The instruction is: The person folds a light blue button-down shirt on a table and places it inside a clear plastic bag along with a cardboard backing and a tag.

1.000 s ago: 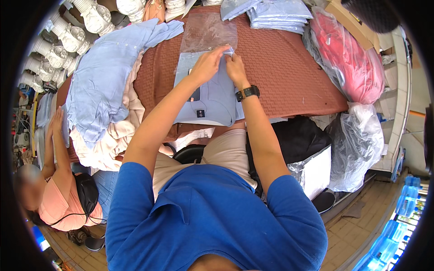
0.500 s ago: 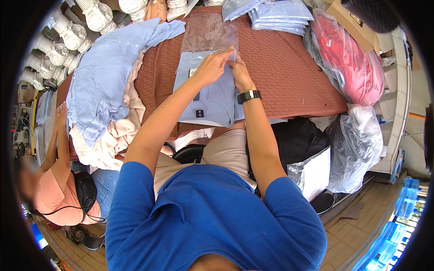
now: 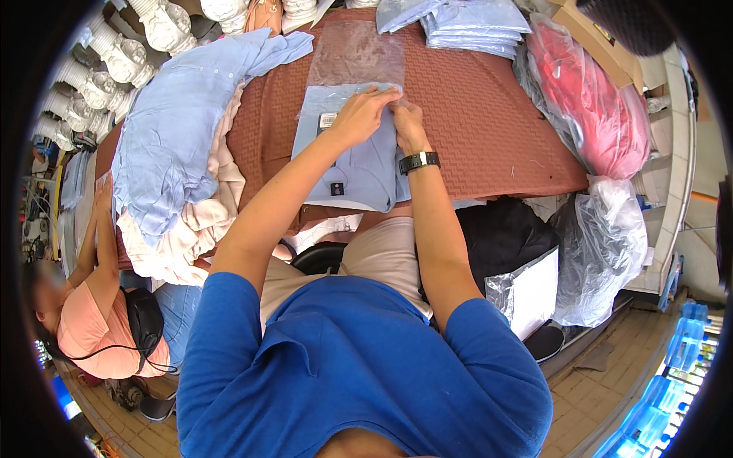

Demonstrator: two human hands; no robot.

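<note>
A folded light blue shirt (image 3: 365, 177) lies in a clear plastic bag (image 3: 356, 52), whose loose end stretches flat beyond the shirt's far edge. The shirt bears a tag with a white label (image 3: 327, 120) and a small dark square patch (image 3: 337, 188). My left hand (image 3: 362, 116) reaches across the far part of the shirt, its fingertips closed at the bag's right edge. Right beside them, my right hand (image 3: 409, 124), with a dark watch on the wrist, pinches the same edge. The hands meet there, and the plastic between the fingertips is mostly hidden.
A brown patterned cloth (image 3: 489, 130) covers the table. Blue and cream garments (image 3: 172, 130) are heaped at left, near another person (image 3: 107, 320). Bagged blue shirts (image 3: 473, 30) are stacked at the far side. Red bagged clothing (image 3: 592, 99) lies at right, above clear plastic (image 3: 599, 252).
My right hand has come slightly nearer and its fingers are curled more tightly at the bag's edge. My left fingertips have shifted slightly right. The white label now shows more fully.
</note>
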